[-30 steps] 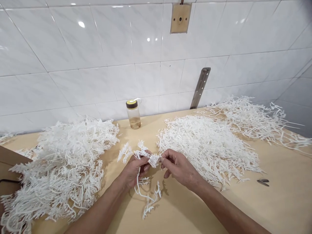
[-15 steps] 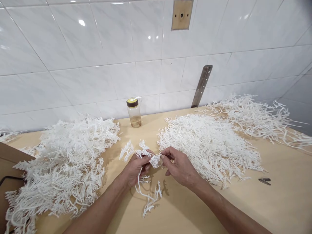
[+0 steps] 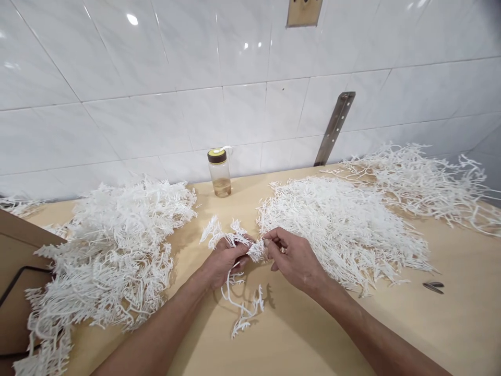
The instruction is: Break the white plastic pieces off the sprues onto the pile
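Observation:
Near the middle of the table, my left hand (image 3: 229, 259) is closed around a white branching plastic stem (image 3: 256, 250) with fine, coral-like tips. One part of it fans out above the fingers, and a thin curved strand dangles below them. Thumb and fingers of my right hand (image 3: 289, 258) pinch the tip end of the same branching stem at its right side. The exact pinch point is partly hidden by the fingers. A dense pile of small white sprigs (image 3: 340, 230) lies just beyond my right hand. To the left spreads a larger heap of branched white stems (image 3: 113, 256).
A clear bottle (image 3: 221, 177) with a dark and yellow lid stands by the tiled wall. Bare white stems (image 3: 434, 183) lie at the back right. A perforated metal bar (image 3: 335, 128) leans on the wall. Small dark snips (image 3: 433, 287) rest at right; a brown box (image 3: 23, 250) sits at left.
The view has tilted down slightly and shifted left, so everything appears a little higher and farther right. Both hands keep their hold on the white branching stem.

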Available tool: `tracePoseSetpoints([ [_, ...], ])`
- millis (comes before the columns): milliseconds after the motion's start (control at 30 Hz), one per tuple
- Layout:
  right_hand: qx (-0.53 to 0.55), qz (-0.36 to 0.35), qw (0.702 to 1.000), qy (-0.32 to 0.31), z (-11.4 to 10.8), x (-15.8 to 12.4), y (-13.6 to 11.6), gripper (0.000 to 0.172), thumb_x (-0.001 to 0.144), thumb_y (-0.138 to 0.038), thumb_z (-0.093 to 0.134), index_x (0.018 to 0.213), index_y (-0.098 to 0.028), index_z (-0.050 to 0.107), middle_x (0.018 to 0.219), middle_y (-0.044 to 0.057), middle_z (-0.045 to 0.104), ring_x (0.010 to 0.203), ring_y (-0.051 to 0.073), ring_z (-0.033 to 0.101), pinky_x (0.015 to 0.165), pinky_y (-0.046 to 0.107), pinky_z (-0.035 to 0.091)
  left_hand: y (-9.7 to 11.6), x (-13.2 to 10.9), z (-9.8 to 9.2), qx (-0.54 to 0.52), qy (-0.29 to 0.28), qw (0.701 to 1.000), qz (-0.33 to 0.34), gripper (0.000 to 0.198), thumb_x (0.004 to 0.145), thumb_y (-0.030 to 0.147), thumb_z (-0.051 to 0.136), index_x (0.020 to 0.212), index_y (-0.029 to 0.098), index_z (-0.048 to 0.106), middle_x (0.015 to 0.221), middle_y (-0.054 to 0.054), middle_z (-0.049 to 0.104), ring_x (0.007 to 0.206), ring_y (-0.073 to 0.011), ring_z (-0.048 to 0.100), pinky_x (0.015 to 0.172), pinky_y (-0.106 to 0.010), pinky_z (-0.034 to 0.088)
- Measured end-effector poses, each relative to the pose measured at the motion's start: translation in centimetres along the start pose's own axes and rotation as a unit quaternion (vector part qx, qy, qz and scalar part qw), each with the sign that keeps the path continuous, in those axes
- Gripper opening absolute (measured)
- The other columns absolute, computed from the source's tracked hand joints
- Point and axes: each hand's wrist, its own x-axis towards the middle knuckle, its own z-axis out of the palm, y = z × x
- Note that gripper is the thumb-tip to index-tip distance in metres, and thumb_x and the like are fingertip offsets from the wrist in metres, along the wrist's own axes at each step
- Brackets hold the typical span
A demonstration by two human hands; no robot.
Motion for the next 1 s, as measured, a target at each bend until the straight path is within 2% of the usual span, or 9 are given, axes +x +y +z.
tracePoseSetpoints([
  [67, -0.035, -0.023, 0.999, 0.017, 0.1, 0.1, 0.1, 0.019, 0.092, -0.032, 0.048, 0.092, -0.022, 0.064, 0.070, 0.001, 0.065, 0.060, 0.016, 0.061, 0.055, 0.027, 0.050, 0.0, 0.0, 0.0, 0.010, -0.010, 1.000, 0.002, 0.036, 0.070, 0.042, 0.077, 0.087, 0.014, 0.063, 0.047, 0.006, 0.044, 0.038, -0.0046, 0.030, 0.038, -0.019, 0.014],
  [200, -0.107, -0.086, 0.990, 0.043, 0.3, 0.1, 0.4, 0.018, 0.093, -0.027, 0.047, 0.095, -0.021, 0.064, 0.075, 0.003, 0.067, 0.065, 0.018, 0.061, 0.061, 0.030, 0.048, 0.2, -0.1, 0.3, 0.043, -0.016, 0.999, -0.009, 0.030, 0.072, 0.039, 0.072, 0.064, 0.015, 0.056, 0.044, 0.005, 0.042, 0.037, -0.0040, 0.027, 0.037, -0.020, 0.014],
  [367, -0.159, -0.148, 0.975, 0.045, 0.2, 0.0, 0.4, 0.021, 0.094, -0.020, 0.044, 0.097, -0.021, 0.064, 0.089, 0.006, 0.071, 0.076, 0.019, 0.063, 0.071, 0.031, 0.048, 0.5, -0.1, 0.2, 0.066, -0.020, 0.997, -0.040, 0.031, 0.071, 0.037, 0.072, 0.058, 0.016, 0.053, 0.041, 0.006, 0.040, 0.033, -0.0030, 0.025, 0.037, -0.021, 0.013],
  [567, -0.221, -0.173, 0.959, 0.034, 0.0, 0.1, 0.7, 0.021, 0.093, -0.016, 0.044, 0.090, -0.020, 0.065, 0.083, 0.005, 0.070, 0.073, 0.018, 0.061, 0.067, 0.029, 0.044, 0.7, -0.1, -0.3, 0.066, -0.078, 0.993, -0.052, 0.041, 0.073, 0.044, 0.070, 0.051, 0.017, 0.048, 0.040, 0.005, 0.037, 0.033, -0.0039, 0.027, 0.036, -0.021, 0.013],
  [700, -0.237, -0.181, 0.953, 0.062, 0.7, 0.3, 0.7, 0.019, 0.091, -0.015, 0.045, 0.082, -0.019, 0.062, 0.075, 0.004, 0.066, 0.067, 0.016, 0.059, 0.063, 0.028, 0.041, 0.3, 0.2, -0.3, 0.031, -0.045, 0.996, -0.077, 0.040, 0.067, 0.039, 0.077, 0.054, 0.018, 0.046, 0.041, 0.007, 0.035, 0.035, -0.0035, 0.025, 0.035, -0.020, 0.013],
  [833, -0.222, -0.143, 0.960, 0.088, 1.3, 0.6, 0.7, 0.015, 0.088, -0.018, 0.049, 0.079, -0.020, 0.060, 0.070, 0.002, 0.064, 0.062, 0.015, 0.056, 0.060, 0.027, 0.040, 0.2, 0.2, 0.1, -0.013, 0.002, 0.997, -0.076, 0.036, 0.061, 0.034, 0.082, 0.061, 0.018, 0.049, 0.042, 0.010, 0.034, 0.035, -0.0025, 0.023, 0.035, -0.018, 0.012],
  [900, -0.230, -0.139, 0.957, 0.112, 0.8, 1.0, 1.1, 0.016, 0.087, -0.018, 0.048, 0.075, -0.020, 0.058, 0.066, 0.002, 0.062, 0.059, 0.015, 0.053, 0.059, 0.027, 0.039, 0.3, -0.1, 0.4, -0.022, 0.004, 0.998, -0.067, 0.038, 0.059, 0.033, 0.084, 0.061, 0.017, 0.049, 0.043, 0.010, 0.033, 0.035, -0.0018, 0.023, 0.035, -0.018, 0.012],
  [1000, -0.259, -0.146, 0.937, 0.186, -0.8, 1.8, 2.0, 0.021, 0.088, -0.017, 0.042, 0.072, -0.020, 0.055, 0.067, 0.004, 0.061, 0.061, 0.016, 0.052, 0.059, 0.028, 0.039, 0.3, -0.6, 0.4, -0.036, -0.016, 0.998, -0.042, 0.040, 0.057, 0.035, 0.086, 0.067, 0.016, 0.052, 0.046, 0.010, 0.036, 0.037, -0.0015, 0.024, 0.035, -0.017, 0.011],
])
